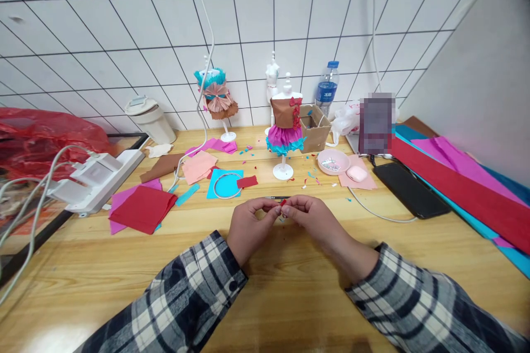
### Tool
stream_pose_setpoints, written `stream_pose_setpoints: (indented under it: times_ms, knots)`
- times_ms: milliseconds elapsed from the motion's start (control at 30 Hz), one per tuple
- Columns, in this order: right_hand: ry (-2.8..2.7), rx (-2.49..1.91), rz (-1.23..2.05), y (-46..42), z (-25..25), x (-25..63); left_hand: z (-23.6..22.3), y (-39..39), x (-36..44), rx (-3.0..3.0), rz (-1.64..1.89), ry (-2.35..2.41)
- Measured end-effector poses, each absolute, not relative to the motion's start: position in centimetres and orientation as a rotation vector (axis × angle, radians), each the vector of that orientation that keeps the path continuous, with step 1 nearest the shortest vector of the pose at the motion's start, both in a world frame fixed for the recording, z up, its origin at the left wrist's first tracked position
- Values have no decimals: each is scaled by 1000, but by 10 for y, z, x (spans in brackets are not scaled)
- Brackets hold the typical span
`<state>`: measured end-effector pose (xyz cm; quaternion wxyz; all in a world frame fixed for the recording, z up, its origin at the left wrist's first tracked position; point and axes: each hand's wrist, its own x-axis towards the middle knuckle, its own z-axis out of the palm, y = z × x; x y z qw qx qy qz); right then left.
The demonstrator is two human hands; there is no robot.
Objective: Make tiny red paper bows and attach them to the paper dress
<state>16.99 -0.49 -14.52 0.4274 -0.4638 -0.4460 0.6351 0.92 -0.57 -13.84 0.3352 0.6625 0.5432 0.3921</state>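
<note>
Between my fingertips is a small piece of red paper (283,203), pinched from both sides. My left hand (253,227) closes on its left end, thumb against forefinger. On the other end, my right hand (317,223) grips with thumb and fingers. Dark scissors (276,197) lie just behind the fingers, mostly hidden. Beyond them stands a small white mannequin (283,168) in a brown top with red bows and a magenta and turquoise skirt. A red paper strip (247,181) lies across a hoop (217,193) on a blue square sheet (211,181).
Red sheets (144,209) lie left, near a white power strip (99,185). Behind are a second dressed mannequin (217,99), a cardboard box (317,135) and a water bottle (327,88). A pink bowl (333,157), black phone (409,187) and long red paper (455,187) are right.
</note>
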Motion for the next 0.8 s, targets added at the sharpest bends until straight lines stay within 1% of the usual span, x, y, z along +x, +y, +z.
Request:
stream_pose_setpoints:
  times_ms: [233, 467, 800]
  knots:
    - [-1084, -1201, 1632, -7, -141, 169, -140, -5, 6, 1831, 1067, 1331]
    - [-1034, -1142, 1692, -7, -140, 169, -139, -2, 1, 1903, 1069, 1212]
    - [-1056, -1093, 1693, -7, -142, 171, -139, -3, 3, 1718, 1091, 1222]
